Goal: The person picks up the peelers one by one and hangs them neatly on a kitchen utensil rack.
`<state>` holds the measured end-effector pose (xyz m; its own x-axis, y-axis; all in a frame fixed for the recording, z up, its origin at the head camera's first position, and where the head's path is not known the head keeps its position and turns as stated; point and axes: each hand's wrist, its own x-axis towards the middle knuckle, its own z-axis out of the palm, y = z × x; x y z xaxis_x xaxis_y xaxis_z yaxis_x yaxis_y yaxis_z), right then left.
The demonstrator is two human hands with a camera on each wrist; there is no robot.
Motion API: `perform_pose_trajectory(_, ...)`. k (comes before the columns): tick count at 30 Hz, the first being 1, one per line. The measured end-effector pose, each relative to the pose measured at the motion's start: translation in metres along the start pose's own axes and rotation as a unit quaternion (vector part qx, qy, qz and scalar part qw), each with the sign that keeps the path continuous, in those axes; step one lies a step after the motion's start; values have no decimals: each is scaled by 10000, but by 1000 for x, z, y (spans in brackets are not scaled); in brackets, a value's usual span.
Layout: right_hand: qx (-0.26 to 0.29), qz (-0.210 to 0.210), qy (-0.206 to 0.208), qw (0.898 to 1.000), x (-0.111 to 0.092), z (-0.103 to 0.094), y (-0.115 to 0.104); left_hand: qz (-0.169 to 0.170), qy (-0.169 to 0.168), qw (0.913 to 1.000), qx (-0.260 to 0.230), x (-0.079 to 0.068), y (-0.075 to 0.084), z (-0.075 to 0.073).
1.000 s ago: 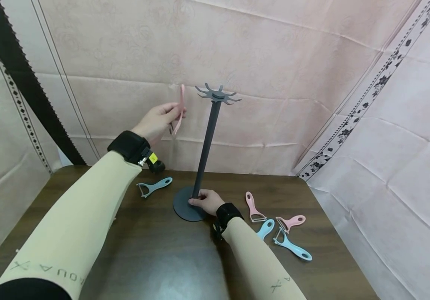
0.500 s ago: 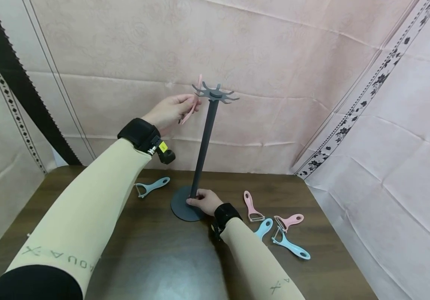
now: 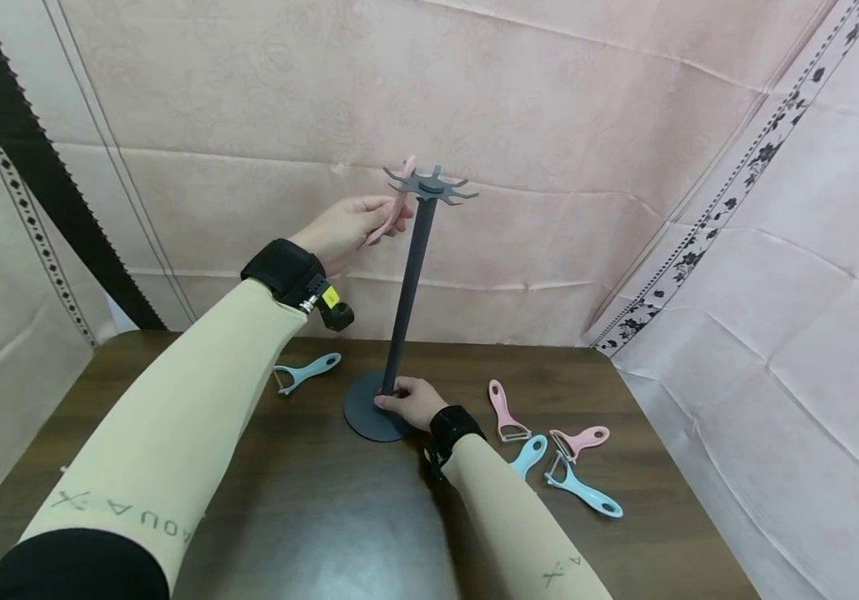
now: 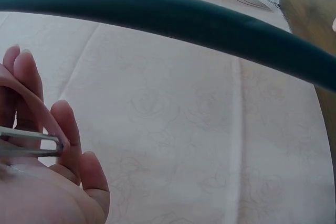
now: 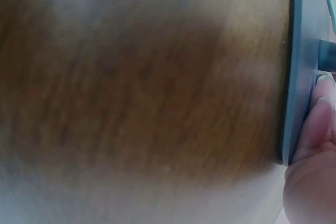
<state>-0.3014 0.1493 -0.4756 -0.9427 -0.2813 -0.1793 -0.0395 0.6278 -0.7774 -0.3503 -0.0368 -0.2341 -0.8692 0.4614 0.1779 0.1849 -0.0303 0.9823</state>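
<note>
My left hand (image 3: pixel 350 229) pinches a pink peeler (image 3: pixel 402 198) between thumb and fingers, its handle end up. That end overlaps the left hooks of a dark grey rack top (image 3: pixel 436 187) with several curved prongs. In the left wrist view, the peeler's metal blade (image 4: pixel 31 142) lies near the palm, and the rack's post (image 4: pixel 173 17) crosses above the hand. Low on the stand, my right hand (image 3: pixel 417 404) holds the foot of the post (image 3: pixel 414 267), thumb over the round base (image 3: pixel 365 417). In the right wrist view its fingers (image 5: pixel 317 124) lie against the base, beside the post.
A blue peeler (image 3: pixel 317 367) lies left of the stand on the wooden table (image 3: pixel 324 500). On the right lie two pink peelers (image 3: pixel 500 404) and two light blue peelers (image 3: pixel 590 497), one partly behind the right forearm. Pale cloth (image 3: pixel 534 108) hangs behind the table.
My left hand has moved right with the pink peeler, from beside the rack up to its left hooks, and the peeler has turned a little. The right hand stays at the post's foot.
</note>
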Motion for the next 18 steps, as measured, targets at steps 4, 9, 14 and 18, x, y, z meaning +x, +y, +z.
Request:
perform_pose_trajectory(4, -37, -27, 24, 10000, 0, 0, 0, 67, -11, 9999, 126, -1, -2, -1)
perform_pose_trajectory(9, -100, 25, 66, 9999, 0, 1, 0, 147, 64, 9998, 96, -6, -8, -6)
perform_pose_trajectory(14, -186, -5, 119, 9998, 0, 2, 2, -189, 5, 9978, 637, -17, -22, -14)
perform_pose_trajectory(18, -219, -68, 137, 9996, 1, 1, 3, -432, -53, 9921, 1177, -29, -34, -20)
